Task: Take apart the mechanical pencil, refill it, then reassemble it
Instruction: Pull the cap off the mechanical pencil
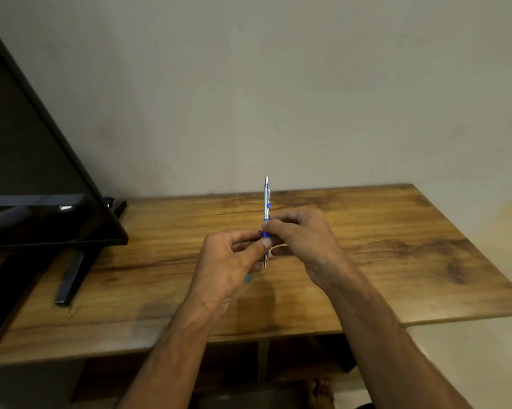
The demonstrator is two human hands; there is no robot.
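We note the mechanical pencil (266,203) held upright above the wooden surface (396,249), tip down, silver end up. Left hand (231,261) pinches the blue grip section from the left, thumb and forefinger curled on it. Right hand (305,240) pinches the barrel just above, from the right. A dark screen (27,172) stands at far left. A small teal item (247,278) shows below the left hand; we cannot identify it.
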